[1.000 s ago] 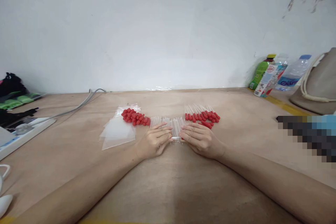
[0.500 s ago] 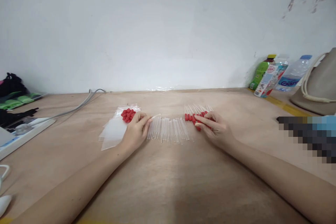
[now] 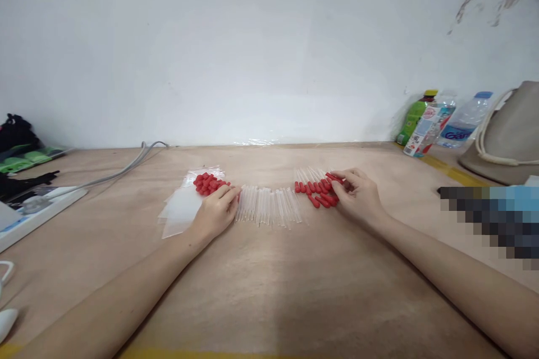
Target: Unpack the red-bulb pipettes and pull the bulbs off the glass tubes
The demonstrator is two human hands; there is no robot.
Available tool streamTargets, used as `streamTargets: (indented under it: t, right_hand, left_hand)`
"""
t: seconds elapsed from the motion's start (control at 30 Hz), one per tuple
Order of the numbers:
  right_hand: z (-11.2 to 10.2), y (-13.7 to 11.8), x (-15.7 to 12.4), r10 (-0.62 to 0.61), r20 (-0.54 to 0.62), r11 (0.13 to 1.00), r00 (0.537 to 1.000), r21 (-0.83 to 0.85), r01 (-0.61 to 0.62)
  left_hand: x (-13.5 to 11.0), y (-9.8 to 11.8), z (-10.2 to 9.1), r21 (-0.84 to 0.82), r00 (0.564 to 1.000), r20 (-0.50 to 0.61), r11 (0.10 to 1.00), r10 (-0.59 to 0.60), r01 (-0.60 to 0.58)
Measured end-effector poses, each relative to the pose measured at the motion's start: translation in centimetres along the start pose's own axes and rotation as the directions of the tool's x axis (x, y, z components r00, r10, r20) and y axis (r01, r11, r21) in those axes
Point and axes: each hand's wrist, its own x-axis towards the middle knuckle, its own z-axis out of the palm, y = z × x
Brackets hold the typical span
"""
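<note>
My left hand [image 3: 217, 210] rests beside the left end of a row of thin clear tubes [image 3: 269, 206], fingers curled together. A bit of red shows at its fingertips, but what they hold is mostly hidden. Just behind it, a heap of small red rubber bulbs [image 3: 205, 183] lies on flat clear plastic bags [image 3: 181, 210]. On the right, my right hand [image 3: 360, 193] has thumb and fingers closed around a red rubber bulb [image 3: 334, 177]. Next to it lie more red bulbs [image 3: 316, 187], with thin clear tips [image 3: 309, 174] pointing away behind them.
Bottles [image 3: 415, 118] and a beige bag [image 3: 505, 129] stand at the back right. A white power strip [image 3: 46, 216] with a grey cable [image 3: 113, 178] lies on the left. The white wall [image 3: 269, 67] bounds the table's far side.
My right hand has shifted right and back, uncovering more red bulbs. The clear tube at my left fingertips no longer shows plainly; red pieces now appear there. The view has shifted slightly.
</note>
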Motion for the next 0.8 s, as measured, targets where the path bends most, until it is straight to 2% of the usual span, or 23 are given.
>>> streamTargets:
  t: [0.13,0.3,0.4,0.53,0.63,0.8]
  right_hand:
    - [-0.1,-0.1,0.0,0.063,0.049,0.997,0.997,-0.039,-0.061]
    - [-0.1,-0.9,-0.3,-0.114,0.162,0.984,0.980,-0.116,0.134]
    - [0.0,-1.3,-0.6,-0.165,0.196,0.964,0.967,-0.177,0.201]
    - [0.1,-1.7,-0.9,-0.188,0.219,0.935,0.957,-0.257,0.243]
    - [0.0,-1.7,-0.9,-0.191,0.244,0.925,0.951,-0.278,0.257]
    - [-0.1,-1.4,-0.4,-0.165,0.237,0.941,0.957,-0.255,0.225]
  left_hand:
    - [-0.1,0.7,-0.2,-0.102,0.999,0.033,0.995,0.000,0.003]
    - [-0.2,1.4,-0.4,-0.197,0.996,0.087,0.979,-0.035,0.052]
    - [0.0,1.6,-0.8,-0.196,0.993,0.116,0.981,0.005,0.018]
    - [0.4,1.6,-1.4,-0.197,0.964,0.241,0.978,0.111,-0.063]
    - [0.5,1.8,-1.5,-0.204,0.944,0.308,0.977,0.122,-0.060]
    - [1.3,4.2,-1.1,-0.170,0.916,0.382,0.984,0.123,-0.061]
